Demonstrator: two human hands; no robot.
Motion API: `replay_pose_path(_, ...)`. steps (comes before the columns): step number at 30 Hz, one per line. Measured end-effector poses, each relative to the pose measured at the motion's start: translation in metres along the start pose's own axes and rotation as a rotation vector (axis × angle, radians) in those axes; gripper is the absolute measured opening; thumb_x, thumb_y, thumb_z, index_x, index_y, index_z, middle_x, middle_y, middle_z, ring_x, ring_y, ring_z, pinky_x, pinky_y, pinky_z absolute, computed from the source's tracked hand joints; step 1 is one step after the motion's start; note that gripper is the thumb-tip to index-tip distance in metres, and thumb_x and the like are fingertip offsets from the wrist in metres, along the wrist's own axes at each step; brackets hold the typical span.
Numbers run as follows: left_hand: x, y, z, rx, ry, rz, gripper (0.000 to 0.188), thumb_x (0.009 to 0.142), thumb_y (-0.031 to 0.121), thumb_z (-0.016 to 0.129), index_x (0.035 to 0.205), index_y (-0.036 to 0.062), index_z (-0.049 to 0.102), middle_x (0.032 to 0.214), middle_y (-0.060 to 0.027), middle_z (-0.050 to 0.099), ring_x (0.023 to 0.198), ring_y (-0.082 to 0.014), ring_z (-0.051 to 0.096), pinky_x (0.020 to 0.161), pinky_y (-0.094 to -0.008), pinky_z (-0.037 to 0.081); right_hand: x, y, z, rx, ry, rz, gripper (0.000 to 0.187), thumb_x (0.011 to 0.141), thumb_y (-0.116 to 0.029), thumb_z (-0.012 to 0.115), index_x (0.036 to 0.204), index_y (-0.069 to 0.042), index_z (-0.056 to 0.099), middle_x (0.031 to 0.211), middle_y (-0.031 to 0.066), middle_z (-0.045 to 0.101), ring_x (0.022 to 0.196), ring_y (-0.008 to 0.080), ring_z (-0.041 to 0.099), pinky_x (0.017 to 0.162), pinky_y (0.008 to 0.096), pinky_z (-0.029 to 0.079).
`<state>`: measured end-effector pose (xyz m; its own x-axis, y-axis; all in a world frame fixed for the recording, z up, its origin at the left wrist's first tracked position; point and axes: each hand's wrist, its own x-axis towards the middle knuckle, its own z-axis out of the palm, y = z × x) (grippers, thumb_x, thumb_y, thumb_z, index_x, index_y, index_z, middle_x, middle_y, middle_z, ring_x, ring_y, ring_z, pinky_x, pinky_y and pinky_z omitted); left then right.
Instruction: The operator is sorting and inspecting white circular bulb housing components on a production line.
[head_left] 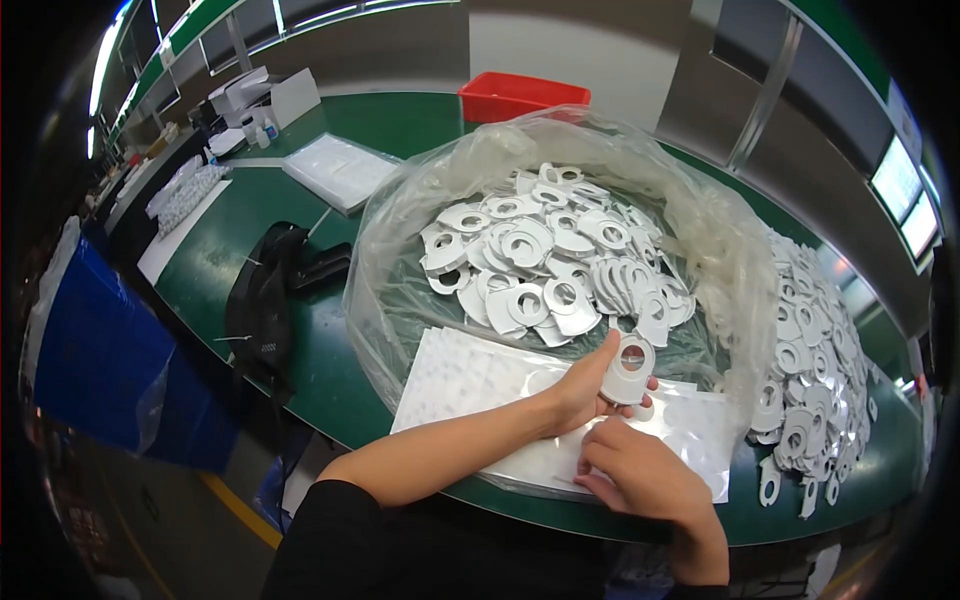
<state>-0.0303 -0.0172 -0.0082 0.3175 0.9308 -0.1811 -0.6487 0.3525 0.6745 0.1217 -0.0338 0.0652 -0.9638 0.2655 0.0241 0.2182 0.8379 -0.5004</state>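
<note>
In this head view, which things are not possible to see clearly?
- Right hand: its fingertips curl under, so what they pinch on the white sheet is hidden.
- White plastic piece: its lower part is covered by the left hand.
- Screens at the right rim: too small and bent to read.
- Clear bag: glare blurs parts beneath.

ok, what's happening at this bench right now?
A person holds one white plastic ring tab in the left hand, while the right hand rests on a clear sheet lying on the green table. Behind it, an open clear plastic bag holds many more tabs, and another pile lies to the right.
</note>
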Motion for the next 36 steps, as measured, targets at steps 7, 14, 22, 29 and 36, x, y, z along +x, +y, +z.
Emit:
replay_pose_path(7,0.007,-0.009,0.010,-0.019,0.104,0.012,0.061,0.095,0.058,0.019,0.120,0.0104,0.049,0.102,-0.0096,0.062,0.087,-0.0196,0.061,0.063,-0.0276,0.047,-0.019,0.025,-0.036,0.448,0.399,-0.077,0.012,0.073,0.002,0.066,0.080,-0.003,0.058,0.083,0.0083,0.056,0.081,0.0235,0.055,0.076,0.0313,0.043)
replay_pose_path(14,0.000,-0.001,0.010,0.001,0.064,-0.014,0.061,0.097,0.054,0.014,0.117,0.0083,0.049,0.106,-0.0151,0.058,0.090,-0.0263,0.059,0.067,-0.0337,0.046,0.000,0.073,0.001,0.831,0.784,0.344,0.010,0.089,-0.008,0.057,0.090,0.002,0.055,0.096,0.0047,0.051,0.078,0.0107,0.055,0.067,0.0247,0.049)
replay_pose_path(22,-0.001,-0.002,0.006,0.034,0.039,0.010,0.063,0.097,0.054,0.013,0.119,0.0060,0.049,0.102,-0.0118,0.058,0.087,-0.0229,0.059,0.063,-0.0304,0.047,0.004,0.077,0.008,0.980,0.693,0.431,0.012,0.090,-0.012,0.057,0.090,0.000,0.056,0.084,0.0045,0.055,0.062,0.0078,0.051,0.060,0.0212,0.044)
replay_pose_path(29,-0.002,0.000,0.008,0.018,0.048,0.001,0.063,0.097,0.053,0.012,0.106,0.0060,0.054,0.100,-0.0107,0.058,0.085,-0.0222,0.057,0.064,-0.0321,0.045,0.003,0.078,0.007,0.979,0.655,0.404,0.014,0.089,-0.014,0.059,0.089,0.000,0.056,0.089,0.0042,0.054,0.063,0.0087,0.052,0.063,0.0231,0.045)
replay_pose_path(36,-0.001,0.000,0.008,0.025,0.036,0.004,0.064,0.097,0.053,0.011,0.109,0.0053,0.052,0.101,-0.0103,0.059,0.085,-0.0212,0.057,0.063,-0.0315,0.045,0.005,0.079,0.009,0.944,0.675,0.393,0.014,0.090,-0.015,0.058,0.087,-0.002,0.054,0.080,0.0012,0.054,0.062,0.0075,0.050,0.058,0.0207,0.043)
